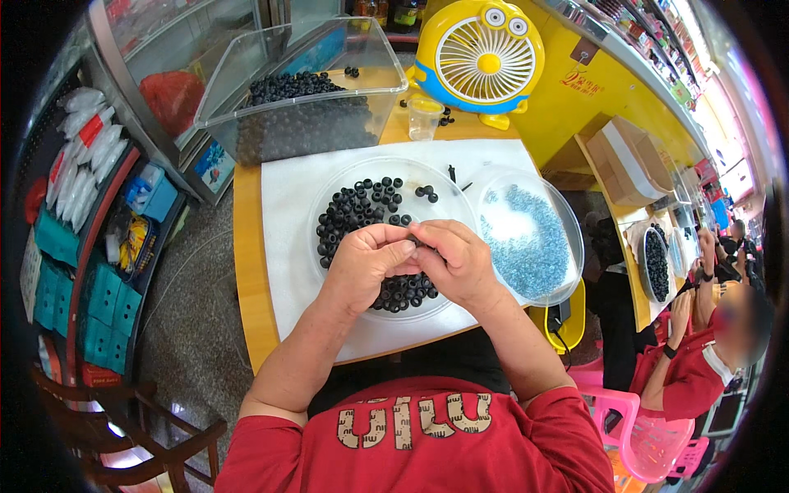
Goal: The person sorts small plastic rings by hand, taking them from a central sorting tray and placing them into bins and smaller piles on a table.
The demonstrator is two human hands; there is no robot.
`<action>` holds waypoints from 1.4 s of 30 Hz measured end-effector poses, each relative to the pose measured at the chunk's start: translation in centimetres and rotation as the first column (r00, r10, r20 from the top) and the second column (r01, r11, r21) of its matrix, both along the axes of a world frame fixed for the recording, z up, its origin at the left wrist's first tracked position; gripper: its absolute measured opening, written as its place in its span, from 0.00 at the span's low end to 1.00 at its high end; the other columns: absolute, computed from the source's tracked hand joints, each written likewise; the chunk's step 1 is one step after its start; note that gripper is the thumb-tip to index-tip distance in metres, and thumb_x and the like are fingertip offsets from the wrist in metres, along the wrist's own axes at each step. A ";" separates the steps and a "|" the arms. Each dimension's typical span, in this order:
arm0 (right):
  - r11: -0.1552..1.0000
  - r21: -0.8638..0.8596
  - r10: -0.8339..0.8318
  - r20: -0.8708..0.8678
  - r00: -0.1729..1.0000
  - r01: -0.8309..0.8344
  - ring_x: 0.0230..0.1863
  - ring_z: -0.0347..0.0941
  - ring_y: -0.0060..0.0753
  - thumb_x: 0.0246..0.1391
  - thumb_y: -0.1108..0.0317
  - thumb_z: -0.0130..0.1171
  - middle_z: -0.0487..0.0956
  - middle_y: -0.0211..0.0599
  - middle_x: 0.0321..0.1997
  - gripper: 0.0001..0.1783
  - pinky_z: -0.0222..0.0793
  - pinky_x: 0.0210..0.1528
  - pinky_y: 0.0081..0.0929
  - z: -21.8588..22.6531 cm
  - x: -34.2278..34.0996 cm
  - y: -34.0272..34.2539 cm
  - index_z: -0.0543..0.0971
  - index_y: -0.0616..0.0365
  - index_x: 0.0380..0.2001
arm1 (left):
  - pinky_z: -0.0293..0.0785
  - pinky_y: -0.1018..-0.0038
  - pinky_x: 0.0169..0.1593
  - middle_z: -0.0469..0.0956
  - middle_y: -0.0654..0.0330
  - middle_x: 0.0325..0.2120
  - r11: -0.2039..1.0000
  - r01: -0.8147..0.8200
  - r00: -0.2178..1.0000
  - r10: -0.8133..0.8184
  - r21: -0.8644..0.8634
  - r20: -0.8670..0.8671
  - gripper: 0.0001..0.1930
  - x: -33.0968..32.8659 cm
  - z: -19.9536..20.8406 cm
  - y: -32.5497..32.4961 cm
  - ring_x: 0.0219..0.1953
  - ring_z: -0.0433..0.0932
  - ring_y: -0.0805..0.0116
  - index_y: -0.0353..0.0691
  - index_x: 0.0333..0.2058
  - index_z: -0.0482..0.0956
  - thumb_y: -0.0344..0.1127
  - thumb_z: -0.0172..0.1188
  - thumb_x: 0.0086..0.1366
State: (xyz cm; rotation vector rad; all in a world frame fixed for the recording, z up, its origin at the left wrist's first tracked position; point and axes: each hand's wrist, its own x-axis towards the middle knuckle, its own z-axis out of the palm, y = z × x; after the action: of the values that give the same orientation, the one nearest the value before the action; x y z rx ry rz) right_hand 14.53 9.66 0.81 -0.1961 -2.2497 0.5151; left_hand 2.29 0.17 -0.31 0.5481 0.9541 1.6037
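Note:
Over a round clear plastic tray [460, 197], my left hand [366, 261] and my right hand [459, 261] meet with their fingertips pinched together. Between them shows a sliver of a small black piece [421, 241]; my fingers hide most of it. Small round black pieces with holes [353, 209] are heaped in the tray, beneath and around my hands. To the right, a second round clear tray [578, 238] holds many tiny see-through blue pieces [534, 263]. It sits close beside the first tray, on a white sheet [288, 287].
Behind stand a large clear bin [312, 107] of black pieces, a clear cup [424, 120] and a yellow fan [485, 62]. A yellow container [571, 324] is below the table's right side. Another person [682, 370] sits at a table further right. Shelves [90, 246] line the left.

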 end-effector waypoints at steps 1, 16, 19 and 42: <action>0.998 -0.060 0.003 0.026 1.000 -0.002 0.35 0.73 0.38 0.37 0.75 0.59 0.76 0.41 0.33 0.15 0.70 0.36 0.28 0.4 0.0 0.0 0.74 0.59 0.35 | 0.75 0.77 0.38 0.75 0.54 0.32 1.000 -0.001 0.999 0.001 0.004 0.032 0.10 0.0 0.1 0.0 0.32 0.76 0.69 0.28 0.38 0.71 0.27 0.53 0.57; 0.991 -0.128 -0.032 0.060 0.998 0.039 0.34 0.72 0.40 0.37 0.76 0.58 0.75 0.41 0.32 0.11 0.69 0.37 0.30 0.8 0.9 -0.8 0.72 0.60 0.30 | 0.75 0.75 0.38 0.75 0.54 0.32 0.999 -0.016 1.000 0.016 -0.037 0.017 0.11 0.2 0.4 -0.2 0.32 0.76 0.68 0.28 0.38 0.70 0.26 0.52 0.57; 0.939 -0.334 -0.051 0.088 0.995 0.078 0.34 0.73 0.36 0.41 0.76 0.57 0.75 0.39 0.32 0.11 0.69 0.37 0.26 1.8 2.5 0.0 0.73 0.61 0.32 | 0.76 0.71 0.37 0.74 0.51 0.31 0.969 -0.248 0.966 0.247 -0.006 -0.075 0.13 -1.1 1.7 -0.3 0.30 0.76 0.65 0.29 0.40 0.67 0.25 0.53 0.54; 0.686 -0.666 -0.307 0.100 0.947 0.293 0.29 0.70 0.17 0.46 0.75 0.54 0.76 0.30 0.27 0.06 0.65 0.33 0.15 -0.4 14.6 5.1 0.76 0.63 0.31 | 0.69 0.67 0.42 0.70 0.50 0.38 0.971 -0.098 0.185 -0.196 -0.217 -0.963 0.17 -0.4 0.5 3.0 0.39 0.72 0.56 0.37 0.39 0.72 0.37 0.57 0.51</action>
State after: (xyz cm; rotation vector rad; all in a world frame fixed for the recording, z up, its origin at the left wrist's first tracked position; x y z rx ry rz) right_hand 29.11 14.71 0.39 -0.9167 -1.8538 1.1320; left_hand 1.89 3.20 0.16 1.5485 2.0440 0.8441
